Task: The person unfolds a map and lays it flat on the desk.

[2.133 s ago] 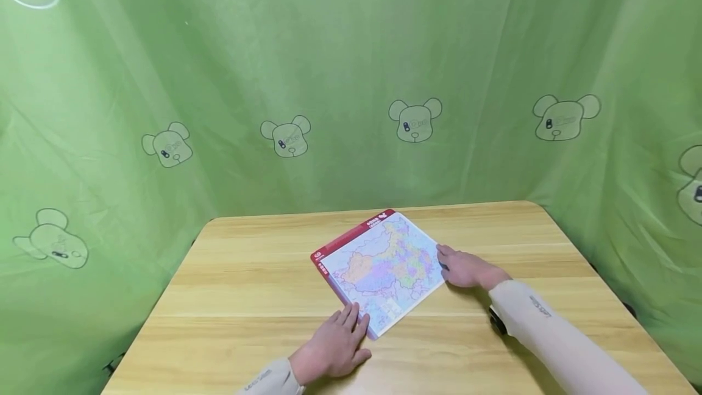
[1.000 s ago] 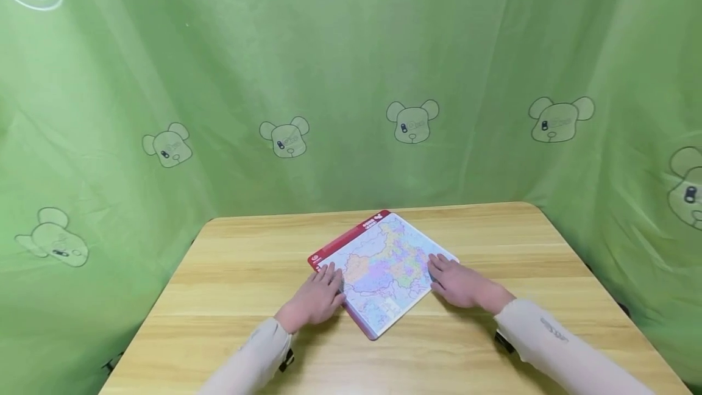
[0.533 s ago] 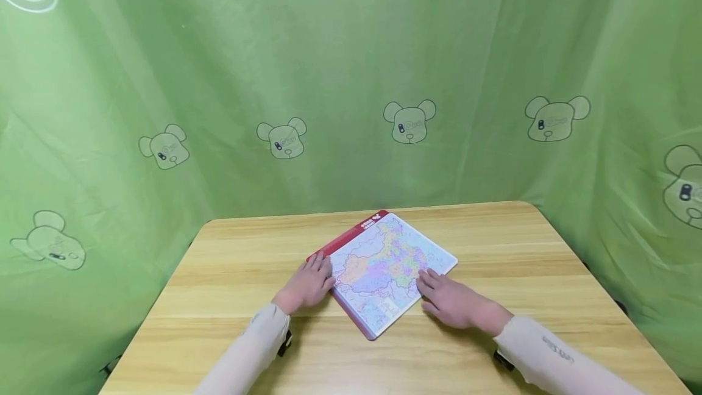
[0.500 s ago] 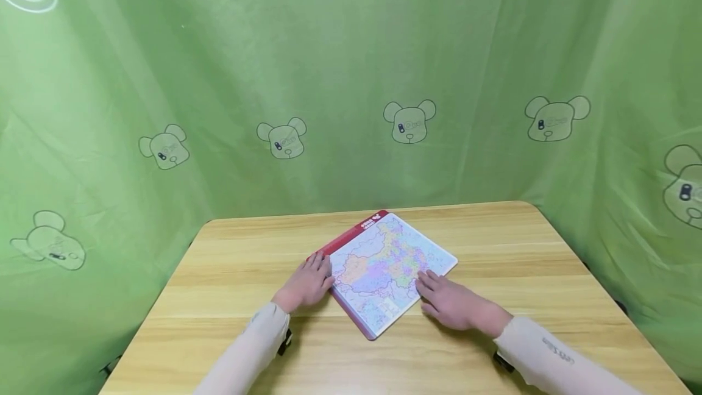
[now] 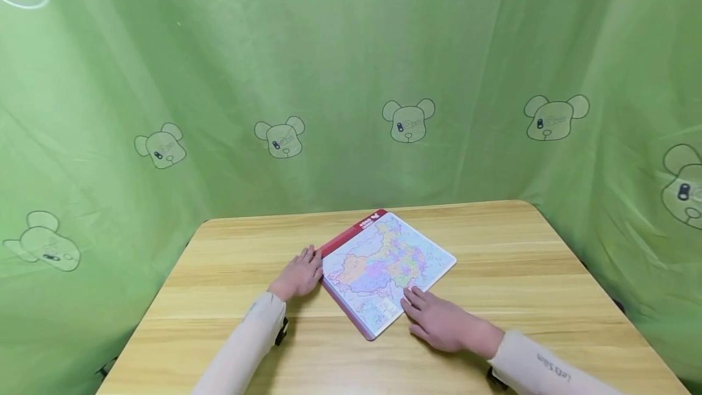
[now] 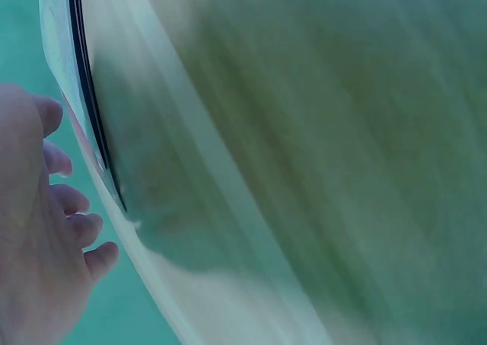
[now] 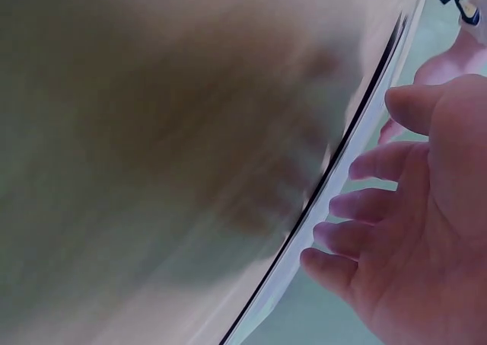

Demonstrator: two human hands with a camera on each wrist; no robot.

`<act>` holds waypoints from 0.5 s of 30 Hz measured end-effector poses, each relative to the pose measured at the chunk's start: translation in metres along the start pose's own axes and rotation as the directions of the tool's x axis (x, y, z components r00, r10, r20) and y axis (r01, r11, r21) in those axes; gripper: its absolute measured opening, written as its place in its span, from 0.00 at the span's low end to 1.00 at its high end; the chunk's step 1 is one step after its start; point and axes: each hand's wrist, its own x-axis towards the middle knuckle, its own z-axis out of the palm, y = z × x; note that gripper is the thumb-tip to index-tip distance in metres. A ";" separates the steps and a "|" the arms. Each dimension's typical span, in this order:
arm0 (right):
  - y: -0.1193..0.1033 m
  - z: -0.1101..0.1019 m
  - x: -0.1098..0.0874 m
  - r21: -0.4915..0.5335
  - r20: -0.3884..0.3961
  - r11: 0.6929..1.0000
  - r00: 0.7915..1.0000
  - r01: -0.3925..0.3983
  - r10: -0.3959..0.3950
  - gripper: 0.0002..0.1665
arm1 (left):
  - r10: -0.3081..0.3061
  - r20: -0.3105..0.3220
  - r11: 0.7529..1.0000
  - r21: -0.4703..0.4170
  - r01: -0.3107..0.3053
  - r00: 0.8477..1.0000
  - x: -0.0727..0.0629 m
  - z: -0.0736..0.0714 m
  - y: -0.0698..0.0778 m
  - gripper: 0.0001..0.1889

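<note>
A flat map board (image 5: 378, 273) with a red band along its upper left edge lies turned at an angle on the wooden table. A multicoloured map covers its face. At the board's left corner my left hand (image 5: 298, 273) has its fingertips against the edge, palm down. My right hand (image 5: 439, 322) rests its loosely extended fingertips at the lower right edge. From the left wrist, the left hand (image 6: 38, 223) shows relaxed fingers beside the board's thin edge (image 6: 91, 94). In the right wrist view the right hand (image 7: 418, 208) has its fingers spread along the dark-lined edge (image 7: 335, 170).
The wooden table (image 5: 219, 346) has rounded far corners. A green curtain (image 5: 340, 78) printed with bear heads hangs behind it and along both sides. Part of the other hand (image 7: 441, 67) shows at the upper right of the right wrist view.
My left hand has moved from the board's near corner up along its edge to the left corner. My right hand has slid from the right corner down the lower right edge. The board stays nearly in place.
</note>
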 end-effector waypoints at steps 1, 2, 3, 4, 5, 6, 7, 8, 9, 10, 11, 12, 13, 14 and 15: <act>-0.002 0.001 0.000 -0.003 -0.004 1.000 1.000 0.008 -0.008 0.32 | -0.002 0.001 1.000 0.001 0.002 1.000 0.001 0.001 -0.001 0.29; -0.003 0.001 0.000 -0.009 -0.004 1.000 1.000 0.012 -0.012 0.32 | -0.005 0.003 1.000 0.000 0.005 1.000 0.002 0.002 -0.002 0.29; -0.004 0.001 0.000 -0.016 -0.010 1.000 1.000 0.020 -0.021 0.32 | -0.007 0.006 1.000 -0.001 0.007 1.000 0.002 0.002 -0.003 0.29; -0.005 0.002 -0.001 -0.020 -0.012 0.999 1.000 0.026 -0.027 0.32 | -0.007 0.012 1.000 0.000 0.007 1.000 0.003 0.003 -0.004 0.29; -0.006 0.001 -0.001 -0.021 -0.009 0.999 1.000 0.027 -0.028 0.32 | -0.003 0.015 1.000 0.001 0.003 1.000 0.003 0.004 -0.005 0.29; -0.007 0.001 -0.001 -0.020 -0.009 0.999 0.999 0.030 -0.030 0.32 | 0.001 0.022 1.000 0.007 -0.001 1.000 0.004 0.004 -0.005 0.29; -0.007 0.001 -0.001 -0.021 -0.006 0.999 1.000 0.028 -0.028 0.32 | 0.007 0.028 1.000 0.011 -0.007 1.000 0.004 0.004 -0.005 0.29; -0.008 0.001 -0.001 -0.022 0.000 0.999 1.000 0.024 -0.024 0.31 | 0.013 0.035 1.000 0.014 -0.014 0.999 0.003 0.004 -0.005 0.29; -0.008 0.000 -0.002 -0.019 0.002 1.000 1.000 0.021 -0.021 0.31 | 0.019 0.041 1.000 0.017 -0.020 0.999 0.003 0.004 -0.005 0.29; -0.009 0.000 -0.002 -0.016 0.008 1.000 1.000 0.016 -0.016 0.31 | 0.026 0.046 0.999 0.019 -0.026 0.999 0.003 0.003 -0.005 0.29; -0.009 0.000 -0.002 -0.013 0.012 1.000 1.000 0.011 -0.011 0.31 | 0.031 0.049 0.999 0.020 -0.032 0.998 0.003 0.003 -0.006 0.29; -0.009 0.000 -0.002 -0.012 0.014 1.000 1.000 0.007 -0.007 0.31 | 0.032 0.057 0.999 0.025 -0.034 0.998 0.002 0.003 -0.006 0.29; -0.009 -0.001 -0.002 -0.010 0.018 1.000 1.000 0.003 -0.003 0.31 | 0.032 0.064 0.999 0.026 -0.034 0.997 0.002 0.003 -0.006 0.28; -0.009 -0.001 -0.002 -0.006 0.020 1.000 1.000 -0.001 0.001 0.31 | 0.032 0.069 0.999 0.029 -0.034 0.997 0.002 0.003 -0.006 0.28; -0.009 -0.001 -0.002 0.000 0.022 1.000 1.000 -0.006 0.006 0.31 | 0.031 0.073 0.999 0.028 -0.033 0.997 0.002 0.003 -0.006 0.28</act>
